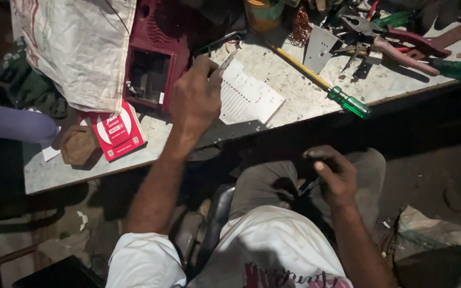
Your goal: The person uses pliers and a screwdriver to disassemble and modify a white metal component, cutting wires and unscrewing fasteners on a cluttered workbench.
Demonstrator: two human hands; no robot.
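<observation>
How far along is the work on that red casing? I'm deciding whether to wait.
Looks done: the red casing lies open and a white slotted panel lies loose beside it. In hand: the left hand rests on the bench by the casing; the right hand grips a small dark tool. Left: casing still open, pliers and screwdriver out.

Bare worktop left open between white slotted panel and green-handled screwdriver; red casing and sack crowded leftward.
</observation>
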